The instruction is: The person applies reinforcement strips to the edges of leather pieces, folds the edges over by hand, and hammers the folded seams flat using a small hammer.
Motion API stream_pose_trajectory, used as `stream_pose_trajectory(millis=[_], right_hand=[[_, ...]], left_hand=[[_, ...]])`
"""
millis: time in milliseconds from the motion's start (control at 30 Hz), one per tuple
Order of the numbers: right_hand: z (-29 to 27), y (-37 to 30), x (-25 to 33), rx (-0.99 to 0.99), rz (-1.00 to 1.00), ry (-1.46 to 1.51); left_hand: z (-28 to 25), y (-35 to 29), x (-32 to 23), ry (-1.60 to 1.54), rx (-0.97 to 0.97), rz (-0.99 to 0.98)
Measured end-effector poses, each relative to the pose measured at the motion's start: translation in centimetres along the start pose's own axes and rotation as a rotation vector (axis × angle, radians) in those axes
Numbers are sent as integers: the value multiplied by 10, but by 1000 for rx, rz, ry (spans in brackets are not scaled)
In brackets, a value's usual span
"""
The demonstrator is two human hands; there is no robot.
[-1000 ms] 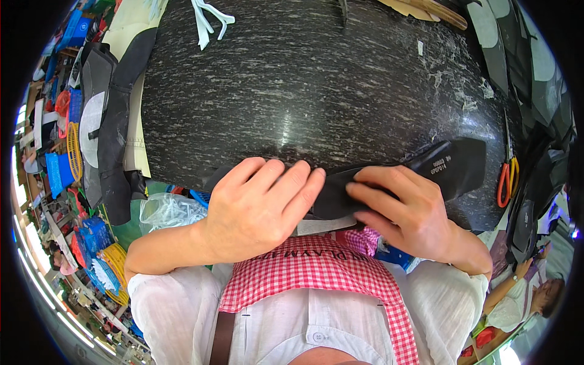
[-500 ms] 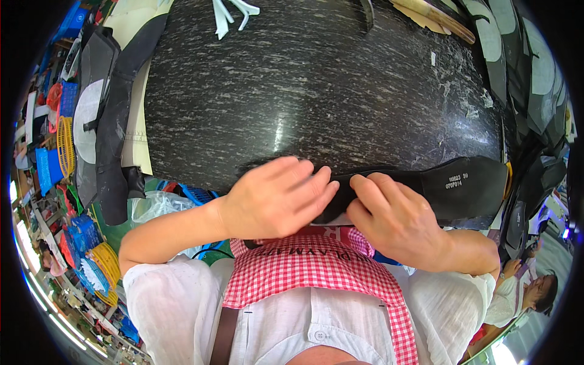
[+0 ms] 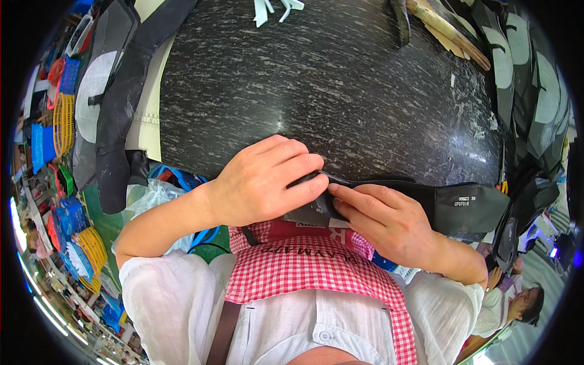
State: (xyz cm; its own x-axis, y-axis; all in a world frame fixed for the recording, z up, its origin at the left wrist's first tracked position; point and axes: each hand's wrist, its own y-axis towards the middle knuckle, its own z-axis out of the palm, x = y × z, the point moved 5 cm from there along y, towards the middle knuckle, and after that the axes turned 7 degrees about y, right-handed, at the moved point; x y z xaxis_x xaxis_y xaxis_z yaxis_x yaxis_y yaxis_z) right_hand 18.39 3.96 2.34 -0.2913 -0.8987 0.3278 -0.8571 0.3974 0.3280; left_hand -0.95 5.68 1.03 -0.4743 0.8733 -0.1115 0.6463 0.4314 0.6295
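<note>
A long black flexible piece (image 3: 468, 204), shaped like a shoe part with a small white label, lies across the near edge of the dark speckled stone table (image 3: 328, 97). My left hand (image 3: 264, 182) curls over its left end and pinches it. My right hand (image 3: 389, 222) grips the same piece from below, fingers pressed along its edge right beside the left fingertips. The piece's left end is hidden under both hands.
Stacks of black and grey cut pieces (image 3: 109, 103) hang off the table's left side and more pile up at the right (image 3: 535, 91). White plastic bits (image 3: 274, 9) and wooden sticks (image 3: 450, 27) lie at the far edge. Coloured baskets (image 3: 61, 121) stand left. Another person (image 3: 517, 304) sits at lower right.
Both hands have drawn closer together on the black piece, the left one sliding right to pinch its end. The piece has shifted slightly toward me and to the right.
</note>
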Motion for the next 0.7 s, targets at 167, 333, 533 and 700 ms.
stream_pose_trajectory(millis=[167, 333, 533, 700], right_hand=[[4, 8, 7, 100, 71, -24], [10, 19, 21, 201, 104, -174], [4, -6, 4, 225, 91, -85], [-34, -26, -23, 334, 232, 28]], left_hand=[[-15, -18, -1, 285, 52, 94], [-52, -20, 9, 628, 109, -50], [26, 17, -44, -326, 227, -129], [52, 14, -40, -22, 411, -10]])
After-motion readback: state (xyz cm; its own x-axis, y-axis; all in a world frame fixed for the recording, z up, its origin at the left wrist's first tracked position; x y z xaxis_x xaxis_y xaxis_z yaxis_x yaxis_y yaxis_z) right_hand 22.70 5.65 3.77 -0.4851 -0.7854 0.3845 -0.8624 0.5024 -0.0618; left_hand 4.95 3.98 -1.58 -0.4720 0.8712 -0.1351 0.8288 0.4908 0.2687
